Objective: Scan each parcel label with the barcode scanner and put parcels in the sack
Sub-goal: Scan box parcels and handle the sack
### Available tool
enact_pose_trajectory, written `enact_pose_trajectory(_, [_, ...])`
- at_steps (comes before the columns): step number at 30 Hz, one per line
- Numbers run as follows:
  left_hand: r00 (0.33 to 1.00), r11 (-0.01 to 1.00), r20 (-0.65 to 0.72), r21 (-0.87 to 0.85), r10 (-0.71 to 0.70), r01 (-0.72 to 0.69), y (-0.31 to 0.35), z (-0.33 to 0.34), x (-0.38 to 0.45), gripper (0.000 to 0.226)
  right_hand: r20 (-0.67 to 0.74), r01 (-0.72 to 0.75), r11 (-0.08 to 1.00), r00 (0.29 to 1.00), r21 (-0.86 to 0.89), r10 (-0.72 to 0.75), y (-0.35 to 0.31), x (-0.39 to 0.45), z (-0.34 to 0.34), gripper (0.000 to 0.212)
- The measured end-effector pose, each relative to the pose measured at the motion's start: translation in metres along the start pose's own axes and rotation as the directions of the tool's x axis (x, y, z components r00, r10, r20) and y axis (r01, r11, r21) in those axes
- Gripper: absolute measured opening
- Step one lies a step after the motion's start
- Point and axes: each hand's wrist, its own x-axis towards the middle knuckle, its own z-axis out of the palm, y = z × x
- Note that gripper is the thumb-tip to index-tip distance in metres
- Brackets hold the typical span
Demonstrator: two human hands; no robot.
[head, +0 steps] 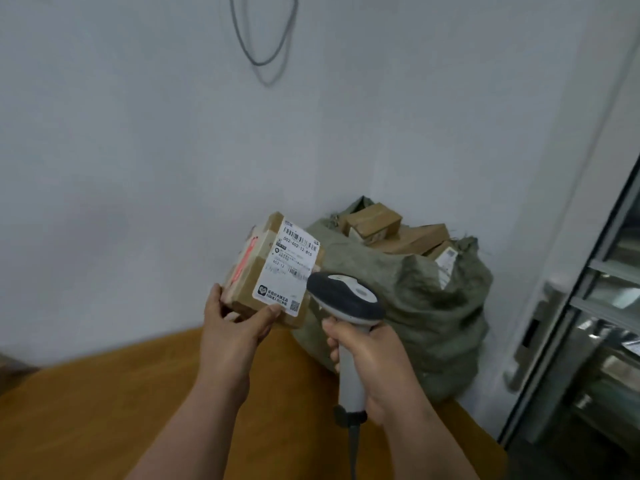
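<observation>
Now keep left grip pinching parcel by its lower corner, label clear of thumb, tilt right grip, wrapped round scanner, up at barcode, sack just beyond

Parcel held up in left hand, over far edge of table, label facing the camera. Scanner in right hand, just right of parcel, head near label's lower right corner. Sack behind and right of both hands, at table's far right corner, against wall. Boxes inside sack at top. Cable loop on wall above. Glass door at far right.
</observation>
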Motion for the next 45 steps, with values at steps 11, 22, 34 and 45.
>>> enact_pose_trajectory(11, [0.922,0.817,0.246,0.435,0.297,-0.379,0.035,0.168,0.079,0.117,-0.232,0.131,0.99,0.966,0.049,-0.116,-0.055,0.056,-0.105,0.01])
enact_pose_trajectory(22, [0.828,0.47,0.547,0.703,0.124,-0.534,-0.001,0.237,0.148,0.074,-0.29,0.106,0.994,0.951,-0.029,-0.11,-0.055,0.103,-0.107,0.014])
enact_pose_trajectory(34, [0.817,0.768,0.575,0.543,-0.044,-0.34,0.009,0.231,0.147,0.064,-0.251,0.116,0.993,0.961,-0.001,-0.113,-0.042,0.085,-0.099,0.009])
enact_pose_trajectory(45, [0.953,0.905,0.262,0.349,0.154,-0.242,0.03,0.235,0.172,0.063,-0.263,0.214,0.972,0.947,0.091,-0.184,-0.091,0.09,-0.11,0.019])
